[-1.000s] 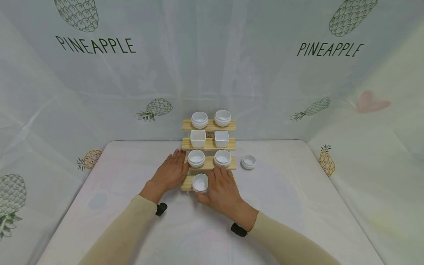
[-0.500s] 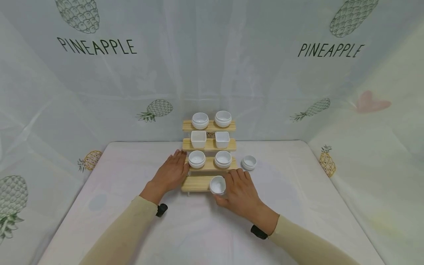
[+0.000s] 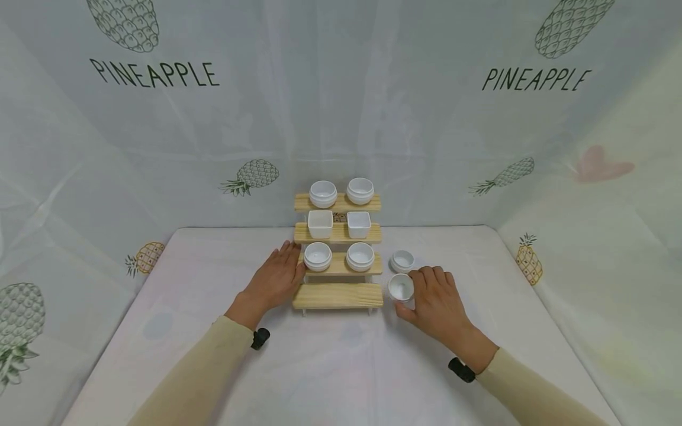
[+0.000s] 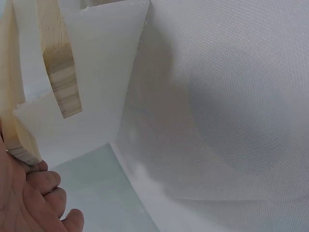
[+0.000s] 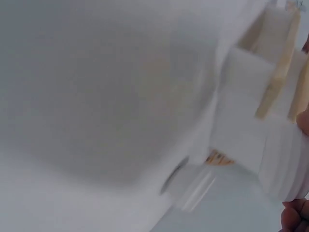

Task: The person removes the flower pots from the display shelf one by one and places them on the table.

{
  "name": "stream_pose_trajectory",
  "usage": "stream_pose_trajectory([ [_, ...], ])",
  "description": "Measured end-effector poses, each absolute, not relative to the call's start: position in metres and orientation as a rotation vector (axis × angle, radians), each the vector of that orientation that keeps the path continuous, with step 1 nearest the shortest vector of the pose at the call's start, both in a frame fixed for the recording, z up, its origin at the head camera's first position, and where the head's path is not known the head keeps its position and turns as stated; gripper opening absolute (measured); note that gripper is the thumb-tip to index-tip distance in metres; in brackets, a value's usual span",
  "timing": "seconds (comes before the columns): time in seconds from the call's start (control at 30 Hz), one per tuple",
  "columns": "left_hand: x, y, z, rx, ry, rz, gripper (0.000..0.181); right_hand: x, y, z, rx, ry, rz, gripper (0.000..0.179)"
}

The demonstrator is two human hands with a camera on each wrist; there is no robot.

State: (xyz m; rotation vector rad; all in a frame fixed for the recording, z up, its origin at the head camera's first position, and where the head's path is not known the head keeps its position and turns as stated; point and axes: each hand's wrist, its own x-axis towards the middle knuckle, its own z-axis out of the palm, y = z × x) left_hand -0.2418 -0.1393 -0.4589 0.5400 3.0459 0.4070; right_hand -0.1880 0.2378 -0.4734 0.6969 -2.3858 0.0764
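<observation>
A small round white bowl (image 3: 401,287) is pinched between the thumb and fingers of my right hand (image 3: 439,306), just right of the stand's lowest step. In the right wrist view, ridges run round this bowl (image 5: 284,162). My left hand (image 3: 273,283) rests flat along the left side of the wooden tiered stand (image 3: 338,296). Its fingers (image 4: 44,183) show at the end of a wooden step (image 4: 21,142) in the left wrist view. No bowl stands on the lowest step. Another round white bowl (image 3: 402,261) sits on the table behind the held one.
Two round bowls (image 3: 318,256) stand on the stand's second step. Above them are two square bowls (image 3: 320,223), and two more round bowls (image 3: 322,193) top the stand. A pineapple-printed cloth (image 3: 341,106) hangs behind the white table (image 3: 319,367).
My right hand has lifted the round bowl off the lowest step and carried it right, past the stand's edge. The left hand has stayed at the stand's left side.
</observation>
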Motion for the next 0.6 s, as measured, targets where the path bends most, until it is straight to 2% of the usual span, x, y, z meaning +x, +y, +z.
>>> stream_pose_trajectory([
  [0.3,-0.24,-0.14,-0.459,0.532,3.047,0.402,0.067,-0.212,0.281,-0.483,0.596,-2.36,0.045,0.068],
  [0.6,-0.242,-0.14,-0.46,0.545,3.054,0.418,0.067,-0.234,0.303,-0.496,0.55,-2.405,0.07,0.063],
])
